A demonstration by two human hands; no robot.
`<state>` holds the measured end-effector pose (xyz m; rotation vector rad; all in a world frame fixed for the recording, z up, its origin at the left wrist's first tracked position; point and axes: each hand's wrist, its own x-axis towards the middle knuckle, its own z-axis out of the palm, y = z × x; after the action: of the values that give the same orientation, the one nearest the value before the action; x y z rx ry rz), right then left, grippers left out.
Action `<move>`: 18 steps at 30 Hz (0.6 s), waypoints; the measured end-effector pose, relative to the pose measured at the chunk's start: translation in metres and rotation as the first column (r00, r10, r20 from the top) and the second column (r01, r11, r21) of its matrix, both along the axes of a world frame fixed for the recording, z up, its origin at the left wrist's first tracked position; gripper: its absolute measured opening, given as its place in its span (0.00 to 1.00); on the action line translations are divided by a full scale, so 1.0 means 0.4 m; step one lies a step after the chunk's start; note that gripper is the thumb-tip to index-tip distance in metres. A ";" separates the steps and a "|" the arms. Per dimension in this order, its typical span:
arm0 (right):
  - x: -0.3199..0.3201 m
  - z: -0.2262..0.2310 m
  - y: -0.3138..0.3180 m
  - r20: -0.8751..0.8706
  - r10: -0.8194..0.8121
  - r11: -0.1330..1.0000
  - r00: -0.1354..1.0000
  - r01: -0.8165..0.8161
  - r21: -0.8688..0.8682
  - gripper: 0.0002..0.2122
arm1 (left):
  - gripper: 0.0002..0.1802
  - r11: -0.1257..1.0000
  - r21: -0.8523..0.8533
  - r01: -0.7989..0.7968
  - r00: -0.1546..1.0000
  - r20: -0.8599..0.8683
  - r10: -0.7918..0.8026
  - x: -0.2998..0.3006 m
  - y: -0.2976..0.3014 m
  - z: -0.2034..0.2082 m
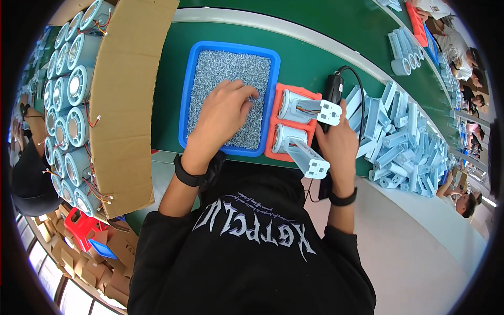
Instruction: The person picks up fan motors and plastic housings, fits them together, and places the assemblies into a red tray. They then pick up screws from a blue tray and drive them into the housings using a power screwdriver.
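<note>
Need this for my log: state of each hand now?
Left hand: partly curled over the small metal parts; grasp cannot be told.
Right hand: holding the black corded tool.

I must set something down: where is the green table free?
Bare green tabletop lies between the brown cardboard box and blue plastic tray, and between tray and white rail. Crowded: by the black cylindrical tool and light-blue plastic heap.

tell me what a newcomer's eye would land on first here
Probably the blue tray full of small metal pieces in the middle, with the left hand over it. Next, the heap of pale blue parts at the right, past the right hand and black tool. At the left, the carton of stacked cylinders stands out too.
</note>
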<state>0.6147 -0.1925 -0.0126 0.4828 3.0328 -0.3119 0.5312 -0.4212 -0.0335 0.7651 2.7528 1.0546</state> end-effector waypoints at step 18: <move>0.106 0.439 0.219 -0.763 -0.406 -0.299 0.503 -0.862 -0.410 0.27 | 0.05 0.996 -0.048 0.073 0.997 0.029 -0.072 0.057 -0.022 0.009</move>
<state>0.6573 -0.1047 0.1631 -0.9975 1.4692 -3.1916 0.5539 -0.4301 -0.0299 0.8301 2.6955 0.9727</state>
